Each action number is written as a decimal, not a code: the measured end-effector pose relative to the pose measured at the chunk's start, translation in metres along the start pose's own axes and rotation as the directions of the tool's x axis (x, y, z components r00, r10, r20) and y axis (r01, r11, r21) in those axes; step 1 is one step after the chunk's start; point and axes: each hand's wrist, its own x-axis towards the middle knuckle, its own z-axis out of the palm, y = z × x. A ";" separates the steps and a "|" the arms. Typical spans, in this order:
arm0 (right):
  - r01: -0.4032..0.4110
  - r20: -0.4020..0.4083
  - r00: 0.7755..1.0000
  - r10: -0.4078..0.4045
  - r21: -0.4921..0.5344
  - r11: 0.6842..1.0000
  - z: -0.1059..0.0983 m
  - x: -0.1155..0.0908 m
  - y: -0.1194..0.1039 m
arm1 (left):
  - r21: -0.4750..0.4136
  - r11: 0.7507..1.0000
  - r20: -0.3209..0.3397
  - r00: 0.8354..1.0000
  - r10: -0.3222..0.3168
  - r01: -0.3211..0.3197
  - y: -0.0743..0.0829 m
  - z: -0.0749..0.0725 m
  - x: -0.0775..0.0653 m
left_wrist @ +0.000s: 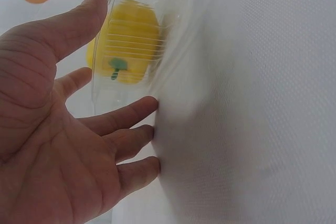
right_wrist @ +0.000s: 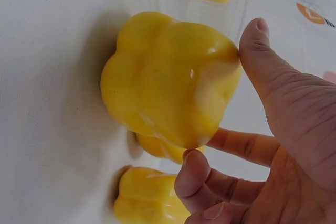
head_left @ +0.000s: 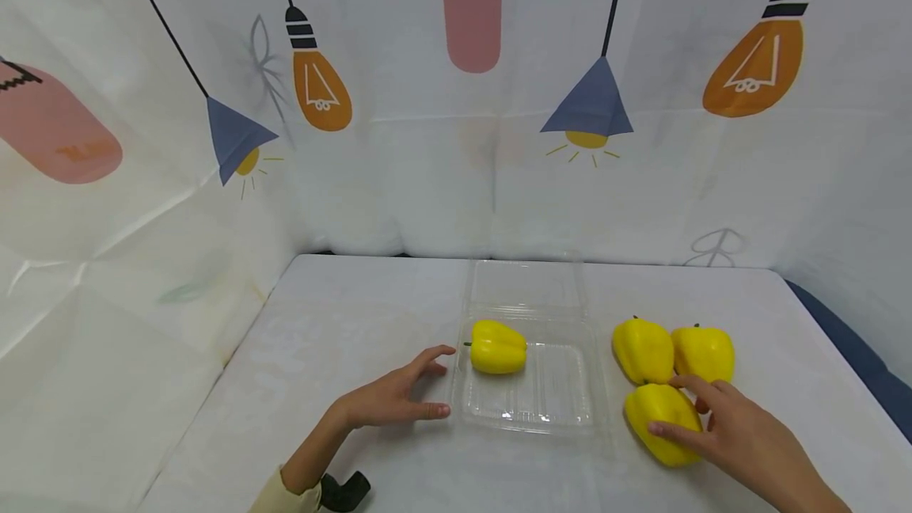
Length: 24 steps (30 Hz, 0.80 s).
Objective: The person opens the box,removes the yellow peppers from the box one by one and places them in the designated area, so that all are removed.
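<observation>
A clear plastic clamshell container (head_left: pixel 527 410) lies with its lid folded back on the table. In its left half sits one yellow bell pepper (head_left: pixel 497 347), stem to the left. My left hand (head_left: pixel 388 396) is at the container's left side, thumb and fingers spread, holding nothing; in the left wrist view the thumb is by the plastic wall (left_wrist: pixel 131 40). To the right of the container, my right hand (head_left: pixel 744 434) pinches the nearest yellow bell pepper (right_wrist: pixel 168 77) between thumb and fingers. That pepper appears to rest on the table.
Two more yellow bell peppers, one on the left (head_left: pixel 643 348) and one on the right (head_left: pixel 704 353), stand just behind the pinched one. A white table (head_left: pixel 342 315) lies beneath everything. Behind it hangs a white cloth (head_left: pixel 413 180) printed with lamps.
</observation>
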 end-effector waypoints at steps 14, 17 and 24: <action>-0.007 -0.013 1.000 0.007 0.008 1.000 -0.003 -0.001 0.006 | 0.001 1.000 0.004 1.000 -0.003 0.003 0.001 0.000 0.000; -0.013 -0.005 1.000 0.013 0.004 1.000 -0.003 -0.002 0.004 | 0.001 1.000 0.003 1.000 -0.002 0.002 0.001 0.000 -0.001; -0.033 0.030 0.999 0.033 -0.007 0.999 -0.007 -0.003 0.003 | 0.005 1.000 -0.003 1.000 -0.001 0.001 0.003 0.000 -0.001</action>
